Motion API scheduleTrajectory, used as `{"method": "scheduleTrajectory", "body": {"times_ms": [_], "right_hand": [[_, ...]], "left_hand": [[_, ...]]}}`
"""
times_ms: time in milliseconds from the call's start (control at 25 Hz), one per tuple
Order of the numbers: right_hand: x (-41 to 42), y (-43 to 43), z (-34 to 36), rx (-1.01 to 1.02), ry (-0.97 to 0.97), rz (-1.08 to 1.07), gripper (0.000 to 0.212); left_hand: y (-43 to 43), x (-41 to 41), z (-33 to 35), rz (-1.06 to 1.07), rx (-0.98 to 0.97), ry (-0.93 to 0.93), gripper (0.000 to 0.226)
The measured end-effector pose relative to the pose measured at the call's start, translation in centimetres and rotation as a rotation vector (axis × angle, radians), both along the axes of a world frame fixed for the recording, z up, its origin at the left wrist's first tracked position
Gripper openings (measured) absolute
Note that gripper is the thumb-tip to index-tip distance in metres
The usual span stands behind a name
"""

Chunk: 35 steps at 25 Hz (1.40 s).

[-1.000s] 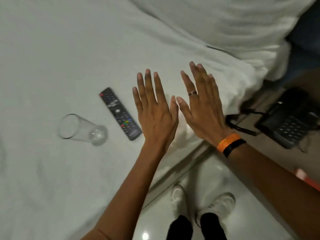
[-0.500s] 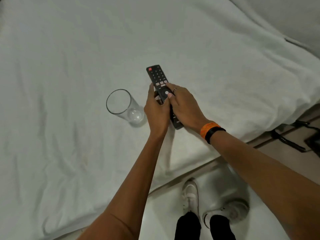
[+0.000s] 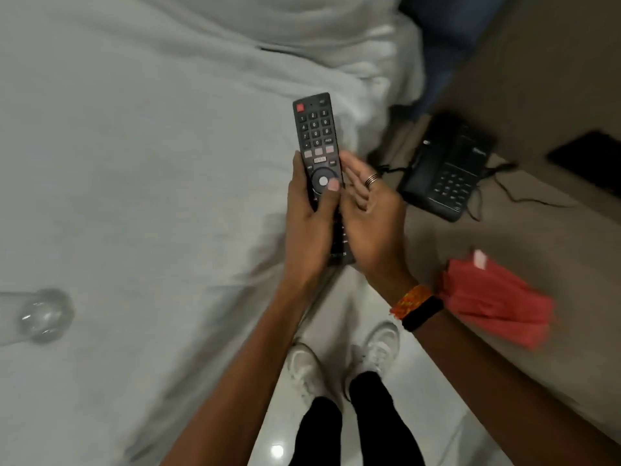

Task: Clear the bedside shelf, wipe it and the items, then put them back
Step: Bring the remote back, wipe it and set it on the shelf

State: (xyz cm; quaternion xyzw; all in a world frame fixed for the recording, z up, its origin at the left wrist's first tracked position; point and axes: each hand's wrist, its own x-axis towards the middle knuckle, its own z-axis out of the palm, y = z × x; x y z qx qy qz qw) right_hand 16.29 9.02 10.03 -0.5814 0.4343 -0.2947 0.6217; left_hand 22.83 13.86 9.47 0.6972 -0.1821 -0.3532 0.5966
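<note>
Remote (image 3: 317, 142) in left hand (image 3: 307, 227), seemingly

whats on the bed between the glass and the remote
Nothing: in the head view only bare white sheet lies between the glass and the held remote.

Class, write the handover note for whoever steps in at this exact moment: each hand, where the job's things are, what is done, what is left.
Left hand: wrapped around the remote, thumb on its round pad, holding it up over the bed's edge.
Right hand: open, fingers loose against the remote's right side, not gripping.
Glass: lying on its side on the bed, far left.
Phone: on the shelf, corded.
Red cloth: on the shelf, near the right wrist.
Done: remote and glass are off the shelf.
Left: move the phone, wipe the shelf and items, and put everything back.
</note>
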Motion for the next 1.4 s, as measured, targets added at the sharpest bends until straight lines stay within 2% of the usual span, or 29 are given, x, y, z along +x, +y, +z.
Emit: {"method": "scheduleTrajectory", "body": {"times_ms": [160,280,360,440,480,560,640,680,720,800,840,880,920,1000,1080,1200,1400], "right_hand": [[-11.7,-2.4,-3.3,0.122,0.069,-0.044,0.043],[-20.2,-2.7,-7.3,0.040,0.243,-0.098,0.035],[-25.1,-3.4,-11.2,-0.164,0.678,-0.114,0.031],[-28.9,-3.5,-14.4,-0.241,1.170,0.095,0.042],[-30.1,-3.5,-15.6,-0.262,1.296,0.216,0.051],[-31.6,-3.4,-17.3,-0.395,1.373,0.309,0.054],[-32.1,-4.6,-18.1,-0.522,1.359,0.220,0.045],[-31.8,-5.7,-18.2,-0.483,1.268,0.080,0.040],[-31.2,-7.2,-17.8,-0.344,1.097,-0.106,0.036],[-30.0,-10.2,-15.9,-0.063,0.611,-0.436,0.030],[-29.3,-11.1,-14.6,-0.036,0.433,-0.509,0.026],[-28.4,-11.7,-13.7,-0.057,0.379,-0.484,0.024],[-27.3,-11.9,-13.0,-0.071,0.420,-0.399,0.023],[-24.8,-11.5,-13.0,-0.072,0.623,-0.171,0.029],[-23.2,-10.3,-13.3,-0.076,0.745,-0.128,0.033],[-22.8,-9.0,-13.0,-0.092,0.694,-0.249,0.032],[-23.4,-5.2,-11.1,-0.033,0.610,-0.288,0.035]], "left_hand": [[-4.4,-9.0,-4.5,-0.261,0.080,0.112,0.024],[-5.2,-14.3,-8.5,-0.429,0.143,0.268,0.027],[-5.3,-17.0,-10.5,-0.465,0.236,0.399,0.033],[-5.4,-18.8,-11.9,-0.418,0.309,0.577,0.042],[-5.5,-19.2,-12.4,-0.390,0.320,0.688,0.045],[-5.5,-19.4,-13.0,-0.394,0.293,0.886,0.047],[-5.5,-19.3,-13.1,-0.417,0.287,0.972,0.047],[-5.5,-19.2,-13.1,-0.414,0.298,0.967,0.048],[-5.6,-19.2,-13.1,-0.407,0.307,0.946,0.049],[-5.8,-19.3,-12.9,-0.411,0.289,0.922,0.047],[-6.2,-19.6,-12.6,-0.421,0.280,0.922,0.046],[-6.7,-20.0,-12.4,-0.422,0.281,0.925,0.046],[-7.2,-20.5,-12.1,-0.414,0.293,0.928,0.046],[-8.1,-21.6,-11.8,-0.367,0.305,0.946,0.045],[-8.7,-22.4,-11.6,-0.304,0.301,0.966,0.040],[-8.8,-22.5,-11.8,-0.259,0.309,0.918,0.033],[-8.9,-23.0,-12.1,-0.250,0.385,0.750,0.034]]}}
